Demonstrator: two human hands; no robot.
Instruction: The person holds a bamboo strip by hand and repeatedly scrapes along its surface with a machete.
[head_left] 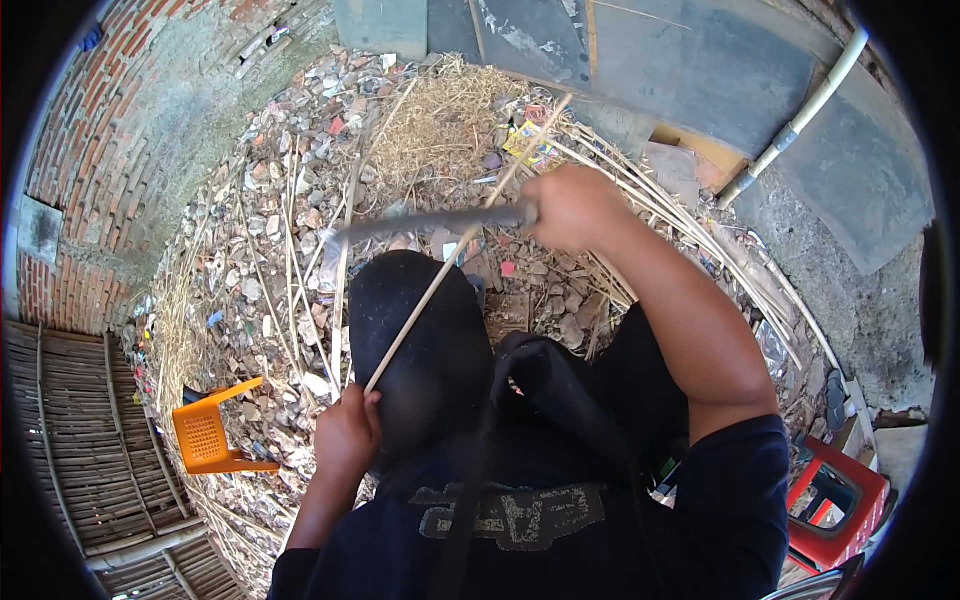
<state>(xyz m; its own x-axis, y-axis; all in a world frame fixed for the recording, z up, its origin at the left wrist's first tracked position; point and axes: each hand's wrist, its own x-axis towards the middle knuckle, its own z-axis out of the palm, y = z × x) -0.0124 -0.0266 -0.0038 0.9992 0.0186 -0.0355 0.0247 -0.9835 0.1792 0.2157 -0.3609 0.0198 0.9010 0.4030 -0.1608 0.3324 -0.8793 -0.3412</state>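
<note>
My right hand (575,208) is closed round the handle of a dark, long-bladed knife (425,222). The blade points left and crosses a thin pale bamboo strip (425,306); whether they touch I cannot tell. My left hand (345,437) grips the strip's lower end. From there the strip slants up over my dark-covered knee (400,310), and its far end passes close to my right hand.
Rubble and litter (262,215) cover the ground, with dry straw (440,125) at the far side. Long bamboo strips (690,225) lie to the right. An orange plastic chair (205,435) is at left, a red plastic stool (840,500) at lower right. A brick wall (95,150) stands left.
</note>
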